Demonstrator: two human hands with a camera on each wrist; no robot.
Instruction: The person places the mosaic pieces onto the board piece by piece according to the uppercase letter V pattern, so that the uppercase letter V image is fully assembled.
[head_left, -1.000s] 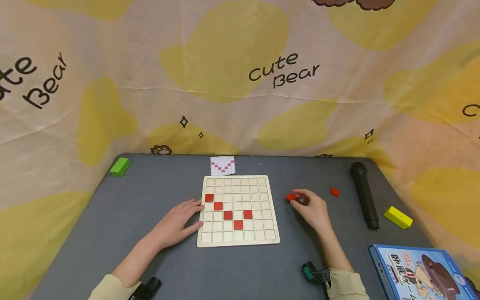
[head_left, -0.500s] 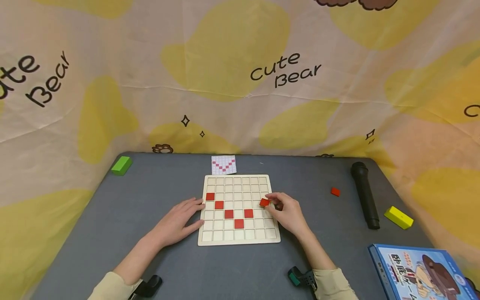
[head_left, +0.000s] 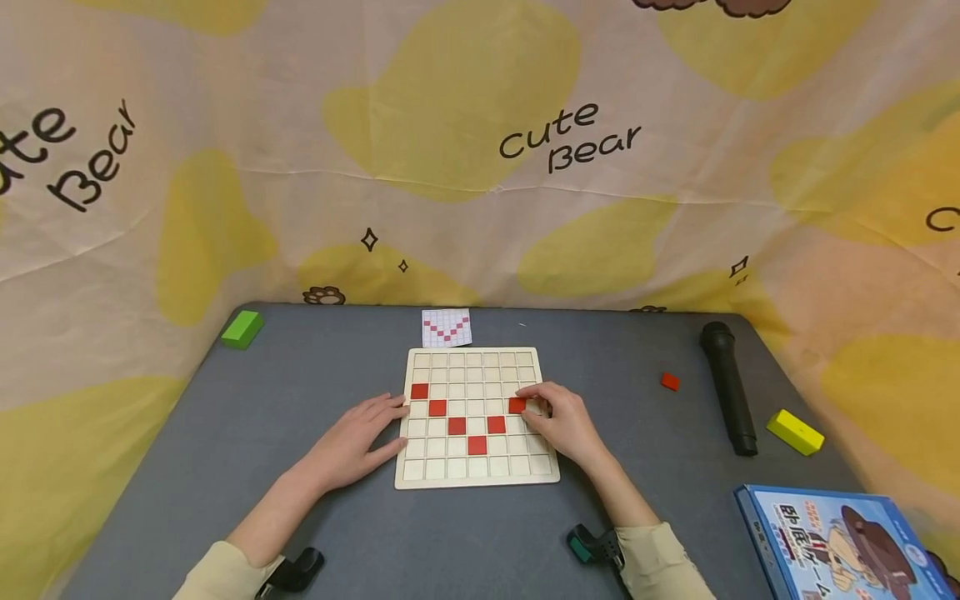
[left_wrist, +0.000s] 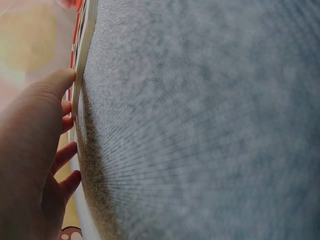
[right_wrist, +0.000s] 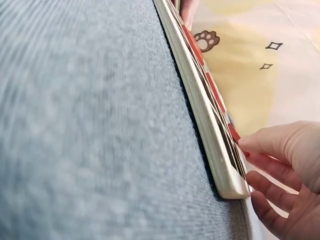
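A cream grid board lies on the table, with several red square tiles set in its cells. My left hand lies along the board's left edge, fingers extended; the left wrist view shows its thumb and fingertips touching the rim. At the board's right side, my right hand pinches one red tile between thumb and forefinger, over a cell up and right of the nearest set tile. Whether that tile is fully seated I cannot tell. Behind the board is a small pattern card with a pink V of squares.
A loose red tile lies right of the board. Farther right are a black microphone, a yellow block and a blue picture box. A green block sits at the table's back left corner.
My right hand has carried a red tile leftward from the table beside the board onto a cell near its right side. My left hand stays at the left edge.
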